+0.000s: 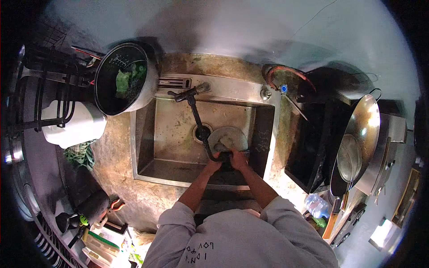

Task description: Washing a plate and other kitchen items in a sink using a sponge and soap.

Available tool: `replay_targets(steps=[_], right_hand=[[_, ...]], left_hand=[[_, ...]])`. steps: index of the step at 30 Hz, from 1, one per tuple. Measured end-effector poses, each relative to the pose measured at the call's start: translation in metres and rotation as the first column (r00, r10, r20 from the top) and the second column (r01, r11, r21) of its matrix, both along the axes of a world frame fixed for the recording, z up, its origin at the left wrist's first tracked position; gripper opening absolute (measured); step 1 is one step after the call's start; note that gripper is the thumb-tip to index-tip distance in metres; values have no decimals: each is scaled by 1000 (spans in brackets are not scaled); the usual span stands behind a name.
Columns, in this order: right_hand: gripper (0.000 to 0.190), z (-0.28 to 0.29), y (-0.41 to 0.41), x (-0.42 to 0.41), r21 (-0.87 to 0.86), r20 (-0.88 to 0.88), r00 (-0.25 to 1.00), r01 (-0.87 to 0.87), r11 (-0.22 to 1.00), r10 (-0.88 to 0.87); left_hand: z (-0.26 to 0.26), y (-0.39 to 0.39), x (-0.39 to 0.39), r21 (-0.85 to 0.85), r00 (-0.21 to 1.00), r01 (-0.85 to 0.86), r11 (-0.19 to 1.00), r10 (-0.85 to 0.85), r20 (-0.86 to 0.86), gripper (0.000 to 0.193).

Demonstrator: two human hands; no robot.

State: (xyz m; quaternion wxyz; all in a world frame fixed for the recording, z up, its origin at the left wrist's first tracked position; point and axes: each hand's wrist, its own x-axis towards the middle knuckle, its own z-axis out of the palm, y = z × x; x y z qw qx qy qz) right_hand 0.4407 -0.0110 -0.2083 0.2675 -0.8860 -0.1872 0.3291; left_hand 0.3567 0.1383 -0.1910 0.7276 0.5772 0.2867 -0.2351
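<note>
Both hands are together over the stainless steel sink (181, 117), below the end of its black tap (197, 122). My right hand (238, 160) grips the near right edge of a round greyish dish (239, 135), which has a paler patch in its middle. My left hand (213, 165) is at the near left side of the same dish, its fingers partly hidden by the bent spout. The dish lies to the right of the drain (196, 129). A dark shape shows between my wrists, too shadowed to name.
A large pot (152, 83) with a green thing inside stands at the sink's back left. A white plastic container (80, 124) and a green checked cloth (82, 154) are on the left. A wok (367, 114) with a strainer (348, 157) leans right. A plastic bottle (316, 206) stands lower right.
</note>
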Motion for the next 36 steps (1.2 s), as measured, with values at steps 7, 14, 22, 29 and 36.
replay_targets(steps=[7,14,22,29,36], right_hand=[[33,26,24,9,-87,-372,916,122,989,-146],[41,20,30,5,206,-353,935,104,973,-25],[48,21,29,-1,-21,-386,907,172,985,-167],[45,-12,13,-9,23,-441,895,86,996,-67],[39,36,14,31,-35,-371,894,258,966,-252]], left_hand=[[-37,13,-14,223,980,194,955,-198,-6,34],[-30,16,-8,-407,938,-342,847,286,-194,46],[-30,25,-32,-310,953,-289,906,241,-183,49],[-46,45,-44,114,970,164,980,-139,-200,31],[-29,77,-24,762,923,380,524,-268,-276,25]])
